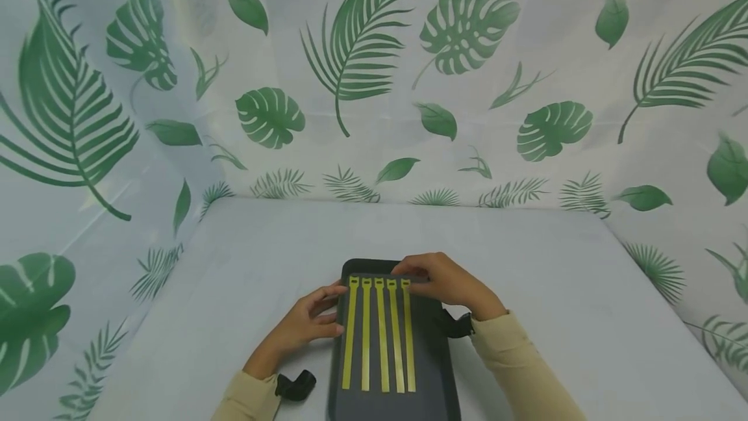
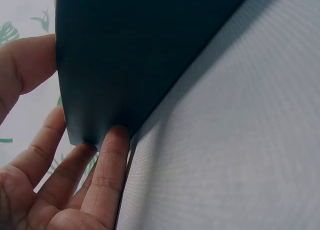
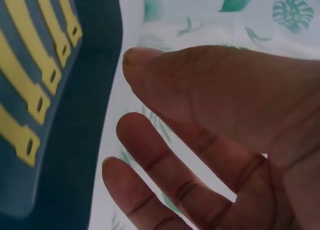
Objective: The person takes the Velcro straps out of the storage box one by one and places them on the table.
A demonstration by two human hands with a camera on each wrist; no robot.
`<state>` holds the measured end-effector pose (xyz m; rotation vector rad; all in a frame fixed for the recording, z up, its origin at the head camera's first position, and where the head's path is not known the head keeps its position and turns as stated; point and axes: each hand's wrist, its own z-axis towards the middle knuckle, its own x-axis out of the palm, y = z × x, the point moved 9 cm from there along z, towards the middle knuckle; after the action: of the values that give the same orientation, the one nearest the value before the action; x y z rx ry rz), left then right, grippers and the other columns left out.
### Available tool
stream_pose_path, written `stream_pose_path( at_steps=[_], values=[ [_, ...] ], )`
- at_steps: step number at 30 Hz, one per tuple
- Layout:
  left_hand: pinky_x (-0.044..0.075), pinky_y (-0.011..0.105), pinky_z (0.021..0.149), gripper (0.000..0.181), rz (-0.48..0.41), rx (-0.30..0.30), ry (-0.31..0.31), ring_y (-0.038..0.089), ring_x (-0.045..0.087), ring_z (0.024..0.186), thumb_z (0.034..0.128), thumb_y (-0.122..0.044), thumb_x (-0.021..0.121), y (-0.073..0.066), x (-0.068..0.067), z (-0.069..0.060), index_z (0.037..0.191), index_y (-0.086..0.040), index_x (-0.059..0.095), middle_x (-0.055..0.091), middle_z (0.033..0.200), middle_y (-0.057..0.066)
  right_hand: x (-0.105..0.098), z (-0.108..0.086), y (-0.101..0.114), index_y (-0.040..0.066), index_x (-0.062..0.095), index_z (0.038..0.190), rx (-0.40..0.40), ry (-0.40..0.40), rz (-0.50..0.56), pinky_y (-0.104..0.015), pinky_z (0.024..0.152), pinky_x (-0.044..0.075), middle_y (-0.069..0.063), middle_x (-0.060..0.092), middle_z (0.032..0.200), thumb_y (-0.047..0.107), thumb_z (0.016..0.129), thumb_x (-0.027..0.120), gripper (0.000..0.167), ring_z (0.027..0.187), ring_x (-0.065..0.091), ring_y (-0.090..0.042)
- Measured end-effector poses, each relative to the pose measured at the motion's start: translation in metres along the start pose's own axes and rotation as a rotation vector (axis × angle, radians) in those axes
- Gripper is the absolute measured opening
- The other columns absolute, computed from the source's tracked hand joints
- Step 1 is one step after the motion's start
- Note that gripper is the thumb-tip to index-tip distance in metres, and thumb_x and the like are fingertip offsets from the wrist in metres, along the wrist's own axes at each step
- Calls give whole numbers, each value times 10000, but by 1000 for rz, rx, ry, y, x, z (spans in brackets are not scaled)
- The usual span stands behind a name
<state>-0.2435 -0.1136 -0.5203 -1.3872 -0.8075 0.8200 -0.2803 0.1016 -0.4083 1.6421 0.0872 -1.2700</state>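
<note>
Five narrow yellow straps lie side by side, nearly parallel, in a dark grey tray, each with a wider, slotted head toward the far end. The straps look thin and flat; the tray is smooth and matte, with rounded corners and a raised rim, and sits on the white tabletop, whose surface shows a fine weave up close. The left hand has its fingers spread and lightly bent, tips touching the tray's left side. The right hand covers the far right corner in the head view, thumb and fingers apart with nothing between them. Black wrist mounts sit at the cuffs of beige sleeves. Beyond hangs a pale, lightly creased curtain printed with green leaves.
</note>
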Motion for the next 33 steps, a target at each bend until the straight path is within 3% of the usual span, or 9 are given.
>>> stream_pose_path(
  at_steps=[6, 12, 17, 24, 28, 33],
  values=[
    [463, 434, 1210, 740, -10, 2, 2, 538, 328, 1552, 955, -95, 834, -1, 0, 1, 1553, 107, 448, 172, 1749, 318, 13, 18, 5, -42, 749, 1238, -33, 48, 17, -456, 977, 630, -176, 763, 1238, -83, 974, 731, 268, 1161, 720, -396],
    [495, 352, 1175, 736, -27, 8, 7, 533, 322, 1557, 950, -95, 832, -4, 1, 0, 1541, 115, 447, 180, 1749, 314, 30, 33, 12, -40, 761, 1204, -90, 117, 57, -321, 863, 627, -179, 762, 1195, -104, 972, 712, 245, 1021, 713, -295],
    [490, 363, 1183, 738, -30, 7, 11, 533, 314, 1561, 954, -92, 827, -3, 1, 1, 1542, 124, 435, 177, 1747, 322, 48, 43, 12, -26, 770, 1202, -90, 181, 81, -270, 847, 614, -147, 766, 1205, -115, 964, 714, 261, 994, 723, -240],
    [498, 372, 1177, 757, -34, 11, 25, 533, 317, 1559, 962, -114, 833, -1, 1, 1, 1551, 124, 421, 176, 1746, 325, 66, 56, 17, 14, 800, 1183, -122, 228, 28, -254, 828, 607, -79, 780, 1194, -98, 948, 738, 267, 943, 697, -104],
    [499, 393, 1179, 771, -32, 24, 27, 541, 329, 1549, 962, -119, 835, -2, 1, 1, 1550, 139, 408, 186, 1738, 338, 75, 62, 20, 11, 805, 1154, -134, 255, 44, -258, 862, 610, -84, 786, 1175, -117, 937, 734, 262, 956, 721, -159],
    [487, 458, 1191, 754, -6, 35, 24, 544, 355, 1535, 968, -101, 823, -3, 0, -1, 1547, 145, 407, 210, 1727, 347, 85, 69, 17, 21, 810, 1132, -91, 288, 50, -223, 827, 586, -66, 785, 1148, -134, 913, 732, 279, 971, 738, -205]
  ],
)
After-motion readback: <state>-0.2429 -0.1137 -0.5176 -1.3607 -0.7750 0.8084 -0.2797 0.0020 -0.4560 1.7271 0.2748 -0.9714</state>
